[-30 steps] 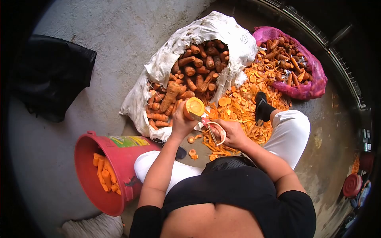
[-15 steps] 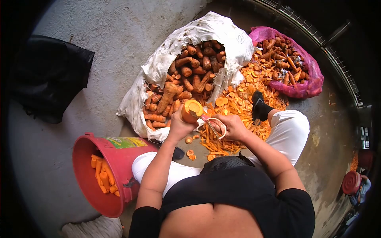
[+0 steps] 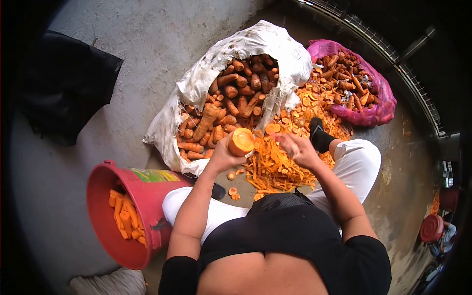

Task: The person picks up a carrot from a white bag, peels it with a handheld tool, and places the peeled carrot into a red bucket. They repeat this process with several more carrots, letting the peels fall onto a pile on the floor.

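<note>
The red bucket is smooth, glossy plastic; the white sack is coarse woven cloth; the floor is rough, matt concrete; the carrot looks smooth.

- One head-worn fisheye camera looks steeply down over the person's chest, close above the left hand and right hand.
- It faces the grey concrete floor, with the white woven sack ahead and the red plastic bucket at left.
</note>
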A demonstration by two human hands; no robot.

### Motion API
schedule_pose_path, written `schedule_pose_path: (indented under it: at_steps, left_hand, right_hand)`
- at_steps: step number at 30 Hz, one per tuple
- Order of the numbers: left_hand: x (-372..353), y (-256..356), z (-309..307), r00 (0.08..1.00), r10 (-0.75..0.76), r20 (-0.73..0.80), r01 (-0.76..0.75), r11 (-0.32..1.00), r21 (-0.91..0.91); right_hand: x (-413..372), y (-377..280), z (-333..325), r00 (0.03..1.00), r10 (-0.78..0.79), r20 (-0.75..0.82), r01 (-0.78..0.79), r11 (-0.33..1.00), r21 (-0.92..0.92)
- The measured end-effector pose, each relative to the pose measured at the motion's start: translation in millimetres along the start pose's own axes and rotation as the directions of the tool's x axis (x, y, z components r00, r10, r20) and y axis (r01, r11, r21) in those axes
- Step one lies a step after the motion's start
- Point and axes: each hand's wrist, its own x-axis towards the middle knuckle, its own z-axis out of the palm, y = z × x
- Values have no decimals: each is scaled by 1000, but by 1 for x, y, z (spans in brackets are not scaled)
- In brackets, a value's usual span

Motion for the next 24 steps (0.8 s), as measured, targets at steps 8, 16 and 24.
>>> schedule_pose_path:
  at_steps: [8, 16, 24]
  left_hand:
    - [-2, 1, 1, 999, 16, 49, -14, 998, -54]
    - [-14, 16, 11, 993, 28, 116, -12, 991, -132]
    - [-19, 14, 1, 997, 0, 77, 2, 1000, -25]
  right_hand:
    - [11, -27, 9, 946, -193, 259, 230, 966, -120]
    - [27, 4, 8, 978, -105, 179, 162, 926, -340]
    - [26, 32, -7, 979, 143, -145, -150, 988, -35]
